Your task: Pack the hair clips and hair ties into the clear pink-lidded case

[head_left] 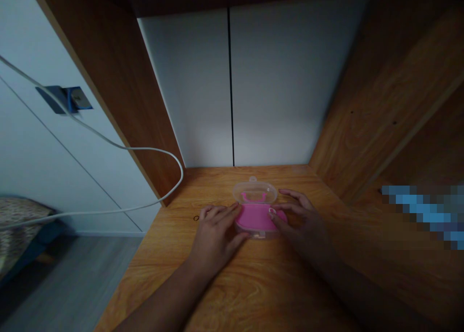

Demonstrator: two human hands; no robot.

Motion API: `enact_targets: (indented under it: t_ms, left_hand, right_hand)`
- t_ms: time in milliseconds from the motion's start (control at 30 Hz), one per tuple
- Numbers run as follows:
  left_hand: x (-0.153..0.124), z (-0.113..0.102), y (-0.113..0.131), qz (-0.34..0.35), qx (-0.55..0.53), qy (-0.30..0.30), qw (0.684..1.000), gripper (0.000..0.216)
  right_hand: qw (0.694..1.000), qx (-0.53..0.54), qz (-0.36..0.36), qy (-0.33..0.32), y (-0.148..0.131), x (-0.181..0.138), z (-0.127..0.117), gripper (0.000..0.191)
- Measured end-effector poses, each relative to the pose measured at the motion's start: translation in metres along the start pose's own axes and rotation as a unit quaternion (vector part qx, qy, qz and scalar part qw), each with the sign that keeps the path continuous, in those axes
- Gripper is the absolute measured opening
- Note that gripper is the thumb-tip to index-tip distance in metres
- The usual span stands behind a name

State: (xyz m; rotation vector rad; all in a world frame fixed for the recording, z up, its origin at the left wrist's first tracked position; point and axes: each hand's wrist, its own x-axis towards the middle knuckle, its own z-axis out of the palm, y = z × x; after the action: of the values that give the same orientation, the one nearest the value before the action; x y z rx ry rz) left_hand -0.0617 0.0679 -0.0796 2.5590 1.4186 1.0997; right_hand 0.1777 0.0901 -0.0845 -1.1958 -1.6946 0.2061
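A small clear plastic case lies on the wooden surface, its transparent lid point(253, 193) swung back away from me and a pink handle showing through it. A pink insert point(253, 217) fills the case's base. My left hand point(216, 230) grips the left side of the case, fingers at the far left edge and thumb at the front. Over the right end, my right hand point(304, 223) pinches a small white loop point(272, 210) between thumb and forefinger, its other fingers raised. I cannot tell whether the loop is a ring or a hair tie.
A thin dark loop point(196, 218) lies left of my left hand on the wooden surface point(232, 288). A white cable point(152, 149) hangs across the left side. Wooden panels and a white back wall point(271, 90) enclose the space. A blurred-out blue patch is at right.
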Motion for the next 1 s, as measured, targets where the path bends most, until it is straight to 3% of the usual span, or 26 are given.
enact_targets:
  t_ms: [400, 633, 800, 1000]
  left_hand:
    - [0.000, 0.001, -0.002, -0.027, -0.020, -0.005, 0.999, 0.056]
    - [0.000, 0.003, -0.005, -0.035, -0.020, 0.004, 0.999, 0.060]
    - [-0.001, 0.002, -0.004, -0.033, -0.023, 0.001, 0.999, 0.058]
    - [-0.001, 0.004, -0.003, -0.066, -0.049, 0.001, 0.997, 0.056]
  right_hand:
    - [0.999, 0.027, 0.001, -0.028, 0.005, 0.004, -0.005, 0.021]
    - [0.995, 0.006, -0.057, -0.086, -0.003, 0.000, -0.005, 0.049]
    - [0.994, -0.020, -0.061, -0.083, -0.004, -0.001, -0.007, 0.016]
    - [0.995, -0.023, -0.050, -0.086, 0.000, 0.001, -0.007, 0.019]
